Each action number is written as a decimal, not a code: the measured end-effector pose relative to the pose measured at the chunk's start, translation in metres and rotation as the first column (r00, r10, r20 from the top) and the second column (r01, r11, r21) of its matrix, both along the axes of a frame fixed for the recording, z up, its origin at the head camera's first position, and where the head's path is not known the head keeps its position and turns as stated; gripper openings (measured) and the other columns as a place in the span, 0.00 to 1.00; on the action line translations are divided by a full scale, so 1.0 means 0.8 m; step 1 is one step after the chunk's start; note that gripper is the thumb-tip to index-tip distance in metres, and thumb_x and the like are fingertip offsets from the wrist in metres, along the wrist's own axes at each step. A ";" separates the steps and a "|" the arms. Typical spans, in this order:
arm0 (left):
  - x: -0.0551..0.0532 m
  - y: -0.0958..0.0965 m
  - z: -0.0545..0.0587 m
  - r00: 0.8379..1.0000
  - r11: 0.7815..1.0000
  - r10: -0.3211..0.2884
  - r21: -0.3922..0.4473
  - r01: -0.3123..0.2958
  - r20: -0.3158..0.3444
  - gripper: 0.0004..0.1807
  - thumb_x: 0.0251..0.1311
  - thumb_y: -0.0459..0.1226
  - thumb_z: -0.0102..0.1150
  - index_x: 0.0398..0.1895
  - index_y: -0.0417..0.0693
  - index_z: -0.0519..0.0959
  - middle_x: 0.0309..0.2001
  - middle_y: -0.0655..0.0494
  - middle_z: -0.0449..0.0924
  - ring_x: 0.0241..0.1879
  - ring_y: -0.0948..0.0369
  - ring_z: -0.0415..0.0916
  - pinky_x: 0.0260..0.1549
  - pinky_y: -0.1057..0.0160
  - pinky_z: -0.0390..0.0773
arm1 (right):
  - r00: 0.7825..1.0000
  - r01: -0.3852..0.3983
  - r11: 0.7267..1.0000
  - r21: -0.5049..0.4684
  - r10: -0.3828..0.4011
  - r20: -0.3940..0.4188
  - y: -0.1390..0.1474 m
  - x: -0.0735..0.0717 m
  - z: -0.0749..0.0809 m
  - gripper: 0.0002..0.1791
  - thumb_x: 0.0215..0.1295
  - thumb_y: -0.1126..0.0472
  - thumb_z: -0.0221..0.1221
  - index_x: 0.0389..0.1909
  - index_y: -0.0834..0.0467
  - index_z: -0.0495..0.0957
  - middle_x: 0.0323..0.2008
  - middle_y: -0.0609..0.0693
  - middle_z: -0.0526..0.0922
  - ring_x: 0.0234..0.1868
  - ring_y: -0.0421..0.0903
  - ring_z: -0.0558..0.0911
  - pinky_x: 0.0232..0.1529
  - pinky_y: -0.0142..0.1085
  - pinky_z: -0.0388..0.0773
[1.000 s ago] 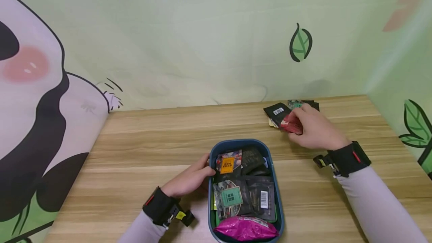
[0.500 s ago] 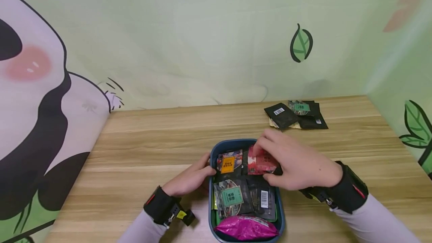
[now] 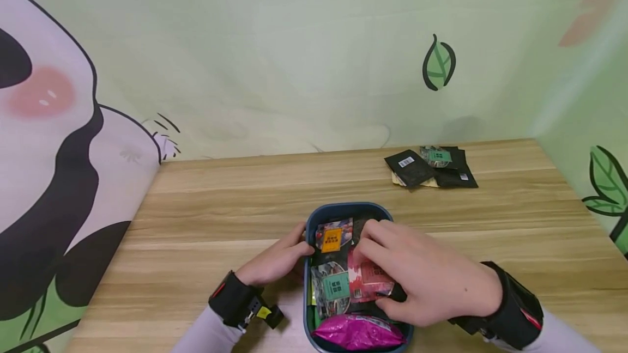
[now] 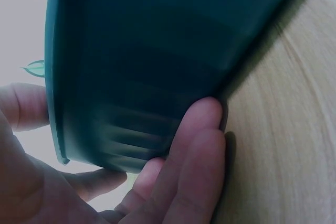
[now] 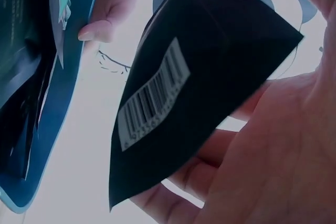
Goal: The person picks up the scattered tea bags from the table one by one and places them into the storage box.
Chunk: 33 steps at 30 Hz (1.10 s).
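Observation:
My right hand (image 3: pixel 427 274) pinches a small red-fronted sachet (image 3: pixel 365 279) over the lower half of a blue plastic bin (image 3: pixel 307 287). In the right wrist view the black back of the sachet faces the camera, showing its barcode label (image 5: pixel 155 95). My left hand (image 3: pixel 272 257) holds the bin at its left side, thumb over the rim and fingers (image 4: pixel 197 166) against the outer wall. Inside the bin lie a sachet with an orange label (image 3: pixel 332 239), one with a green label (image 3: pixel 336 286) and a shiny magenta packet (image 3: pixel 359 332). My right hand hides part of the contents.
Several more sachets, mostly black (image 3: pixel 409 166), lie in a loose pile at the back right of the wooden table (image 3: pixel 235 195). A printed fabric backdrop (image 3: pixel 304 70) rises behind the table's far edge.
My right hand has picked the red sachet off the back pile and carried it toward me, first over the bin's upper right, then lower. My left hand has stayed on the bin.

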<state>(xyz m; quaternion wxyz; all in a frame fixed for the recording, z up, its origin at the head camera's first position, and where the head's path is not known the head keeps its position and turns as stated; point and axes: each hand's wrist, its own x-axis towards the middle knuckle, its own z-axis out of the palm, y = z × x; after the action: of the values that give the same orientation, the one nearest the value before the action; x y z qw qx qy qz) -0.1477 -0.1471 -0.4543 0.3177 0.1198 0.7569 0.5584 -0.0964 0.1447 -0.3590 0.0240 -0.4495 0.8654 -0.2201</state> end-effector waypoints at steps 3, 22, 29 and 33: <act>0.000 0.000 0.000 1.000 1.000 0.001 0.006 -0.001 0.006 0.35 0.70 0.43 0.43 0.79 0.51 0.49 0.56 0.37 0.76 0.35 0.49 0.83 0.31 0.47 0.83 | 1.000 -0.004 0.999 0.034 0.003 0.017 0.001 0.003 0.001 0.34 0.54 0.33 0.63 0.61 0.41 0.71 0.55 0.35 0.67 0.52 0.33 0.67 0.51 0.34 0.74; 0.000 0.000 0.000 1.000 1.000 -0.004 0.019 0.004 0.008 0.35 0.70 0.42 0.44 0.78 0.51 0.50 0.51 0.38 0.78 0.35 0.50 0.83 0.31 0.48 0.83 | 0.946 0.277 0.961 -0.024 -0.277 -0.166 0.052 -0.087 -0.032 0.56 0.55 0.26 0.57 0.77 0.55 0.58 0.77 0.58 0.53 0.75 0.59 0.55 0.69 0.61 0.55; 0.000 0.000 0.001 1.000 1.000 -0.006 0.007 0.006 0.001 0.35 0.70 0.42 0.44 0.79 0.51 0.50 0.52 0.39 0.78 0.35 0.50 0.83 0.31 0.48 0.83 | 0.877 0.441 0.897 -0.007 -0.433 -0.206 0.074 -0.130 -0.062 0.52 0.60 0.31 0.56 0.76 0.61 0.59 0.75 0.65 0.56 0.73 0.65 0.59 0.68 0.61 0.57; 0.000 0.000 0.001 1.000 1.000 -0.009 0.003 0.009 -0.005 0.35 0.70 0.42 0.44 0.79 0.51 0.51 0.53 0.39 0.77 0.35 0.51 0.83 0.32 0.49 0.83 | 0.854 0.502 0.865 0.006 -0.494 -0.167 0.086 -0.145 -0.077 0.50 0.63 0.33 0.54 0.75 0.64 0.59 0.73 0.69 0.57 0.71 0.68 0.60 0.68 0.63 0.56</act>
<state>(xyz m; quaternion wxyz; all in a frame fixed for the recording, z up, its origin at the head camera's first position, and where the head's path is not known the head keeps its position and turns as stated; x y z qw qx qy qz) -0.1478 -0.1475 -0.4539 0.3182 0.1250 0.7564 0.5577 -0.2123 0.2136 -0.4208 -0.0919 -0.2259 0.9564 -0.1606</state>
